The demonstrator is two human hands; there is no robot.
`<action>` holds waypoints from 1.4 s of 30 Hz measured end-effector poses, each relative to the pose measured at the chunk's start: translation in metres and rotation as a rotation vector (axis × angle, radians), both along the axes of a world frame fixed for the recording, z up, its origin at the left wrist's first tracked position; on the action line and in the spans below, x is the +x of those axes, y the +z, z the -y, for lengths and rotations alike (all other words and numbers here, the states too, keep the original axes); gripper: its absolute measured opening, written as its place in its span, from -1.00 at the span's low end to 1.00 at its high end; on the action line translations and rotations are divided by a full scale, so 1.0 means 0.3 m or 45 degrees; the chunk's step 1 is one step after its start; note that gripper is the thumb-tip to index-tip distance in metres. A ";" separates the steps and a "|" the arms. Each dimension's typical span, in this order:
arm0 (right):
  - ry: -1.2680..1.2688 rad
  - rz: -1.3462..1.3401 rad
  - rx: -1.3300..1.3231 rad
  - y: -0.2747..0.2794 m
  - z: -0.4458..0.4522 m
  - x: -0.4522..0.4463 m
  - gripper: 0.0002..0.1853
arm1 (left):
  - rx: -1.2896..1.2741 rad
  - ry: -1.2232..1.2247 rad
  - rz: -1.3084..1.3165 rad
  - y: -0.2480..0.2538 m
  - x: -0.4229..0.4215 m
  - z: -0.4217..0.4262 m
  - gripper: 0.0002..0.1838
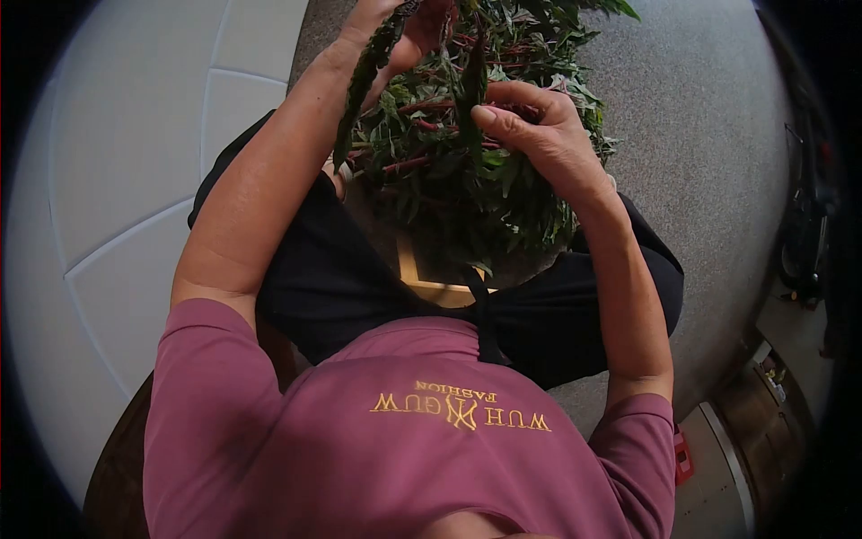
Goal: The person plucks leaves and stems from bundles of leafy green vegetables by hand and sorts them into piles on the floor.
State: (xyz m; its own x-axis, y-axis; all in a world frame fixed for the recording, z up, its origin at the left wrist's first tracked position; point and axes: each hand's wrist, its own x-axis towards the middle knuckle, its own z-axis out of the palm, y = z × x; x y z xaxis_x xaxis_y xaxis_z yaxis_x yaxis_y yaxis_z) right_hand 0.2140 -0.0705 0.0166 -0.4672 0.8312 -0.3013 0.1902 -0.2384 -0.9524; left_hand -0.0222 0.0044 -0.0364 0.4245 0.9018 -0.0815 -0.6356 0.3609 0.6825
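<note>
A large heap of leafy greens with reddish stems lies in front of me, between my knees. At the top edge, my left hand is closed round the upper part of a leafy stem, partly cut off by the frame. Long dark leaves hang down beside my left wrist. My right hand pinches a drooping dark leaf between thumb and forefinger, just above the heap.
Pale tiles cover the left side, and a speckled grey floor stretches to the right. A yellowish wooden frame shows between my legs. A red object stands at the lower right, near dark items along the right edge.
</note>
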 end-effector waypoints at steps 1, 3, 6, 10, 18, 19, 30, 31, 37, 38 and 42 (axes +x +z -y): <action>-0.020 -0.028 -0.055 0.008 -0.006 0.002 -0.65 | 0.016 -0.004 0.008 0.014 0.013 -0.003 -0.80; -0.053 -0.043 -0.070 0.014 -0.004 0.008 -0.76 | 0.057 -0.020 0.028 0.048 0.040 -0.008 -0.80; -0.052 0.009 0.012 0.005 -0.004 0.024 -0.84 | -0.273 0.031 -0.015 0.049 0.049 -0.031 -0.78; -0.028 0.032 0.049 0.034 -0.001 0.024 -0.87 | -0.420 0.081 -0.037 0.052 0.053 -0.030 -0.80; -0.005 0.049 0.076 0.057 0.007 0.041 -0.86 | -0.365 0.001 0.064 0.009 0.028 -0.033 -0.80; -0.003 0.045 0.076 0.056 0.008 0.044 -0.86 | -0.289 -0.023 0.116 0.008 0.026 -0.036 -0.80; -0.397 0.279 0.575 0.032 0.017 0.065 -0.82 | 0.105 0.190 -0.664 0.078 0.124 0.023 -0.81; -0.440 0.310 0.636 0.035 0.009 0.069 -0.82 | 0.174 0.154 -0.704 0.071 0.122 0.021 -0.80; -0.648 0.179 0.715 0.072 -0.040 0.131 -0.84 | 0.394 0.104 -0.799 0.100 0.136 0.030 -0.78; -0.690 0.139 0.713 0.092 -0.043 0.143 -0.85 | 0.470 0.087 -0.848 0.105 0.136 0.031 -0.78; -0.798 0.180 0.766 0.096 -0.060 0.202 -0.85 | 0.600 -0.022 -0.909 0.111 0.129 0.039 -0.78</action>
